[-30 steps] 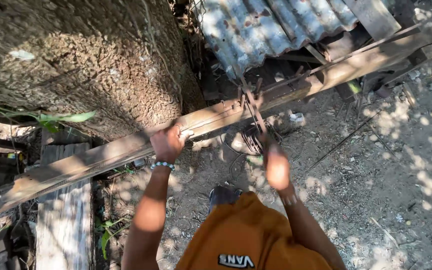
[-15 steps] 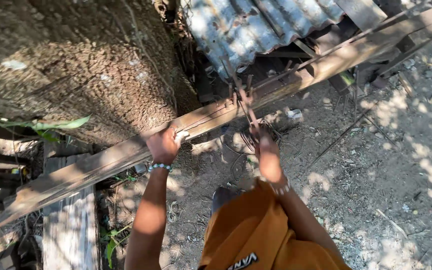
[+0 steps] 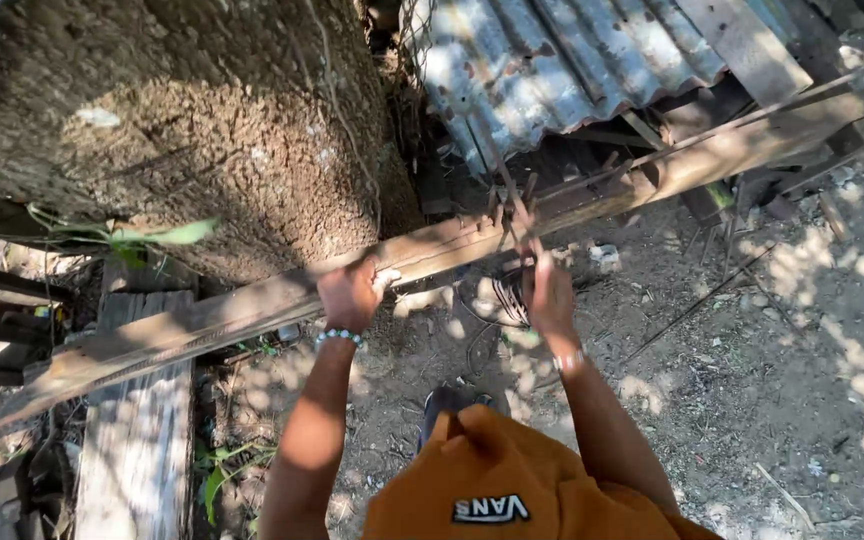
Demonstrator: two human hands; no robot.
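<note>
While the left hand grips the long wooden beam from above, its fingers wrapped over the upper edge, the right hand reaches up to a cluster of rusty metal rods standing at the beam's middle. The right fingers look closed around the lower ends of those rods, though shadow hides the exact grip. The beam runs slantwise from lower left to upper right, held above the ground, with thin rusty bars lying along its top edge toward the right.

Behind the beam, a thick tree trunk with rough bark fills the upper left and stands close against it. A corrugated metal sheet leans just right of the trunk, and a grey plank lies across its upper corner. Green leaves poke out at the trunk's base. Below the beam on the left, a weathered board lies flat on the ground. Dappled dirt covers the right side, with a thin rod lying on it. A beaded bracelet circles the left wrist, a band the right. One dark shoe shows above the orange shirt.
</note>
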